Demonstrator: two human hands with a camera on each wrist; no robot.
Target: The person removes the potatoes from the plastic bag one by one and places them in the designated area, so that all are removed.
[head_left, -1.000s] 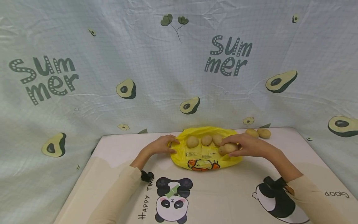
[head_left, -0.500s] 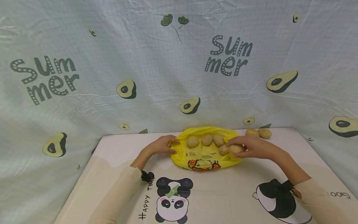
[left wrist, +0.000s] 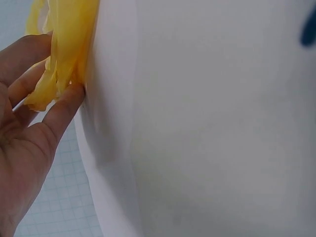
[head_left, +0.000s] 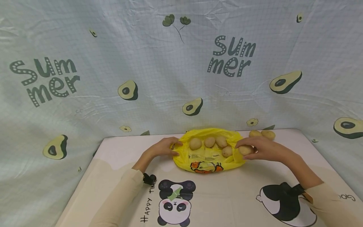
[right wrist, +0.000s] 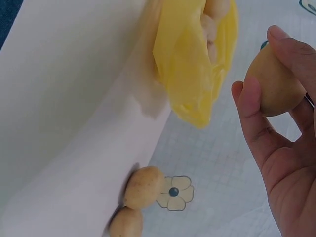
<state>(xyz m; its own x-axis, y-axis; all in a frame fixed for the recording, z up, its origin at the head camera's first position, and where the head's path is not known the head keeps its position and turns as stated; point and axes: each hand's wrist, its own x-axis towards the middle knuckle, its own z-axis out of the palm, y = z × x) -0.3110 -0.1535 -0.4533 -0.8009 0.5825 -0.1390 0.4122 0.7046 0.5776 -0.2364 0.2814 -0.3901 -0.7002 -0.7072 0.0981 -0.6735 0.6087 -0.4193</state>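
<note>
Held in the right hand (head_left: pixel 262 149), one potato (head_left: pixel 245 150) has shifted toward the worktop's right edge over the last second, from above the inside of the yellow bag (head_left: pixel 231 164) to its right rim; the left hand (head_left: pixel 165 147) and the bag have stayed put. Thumb and fingers of the right hand pinch that potato, and the right wrist view shows it apart from the bag's end. At the other end, the left hand grips the bag's left rim, with thin plastic between thumb and fingers. The bag lies at the middle of the back edge of the worktop (head_left: pixel 227 198), its mouth spread wide. Four more potatoes (head_left: pixel 210 142) rest inside it: three in a row along the back, one nearer the right end. Right of the bag, two loose potatoes (head_left: pixel 268 135) sit side by side at the back edge, short of the back right corner; the right hand is in front of them and covers a little of the nearer one in the head view. Behind everything hangs a pale curtain (head_left: pixel 158 63) printed with avocados. Toward the front edge, an upside-down panda print (head_left: pixel 174 206) marks the worktop between the forearms.
</note>
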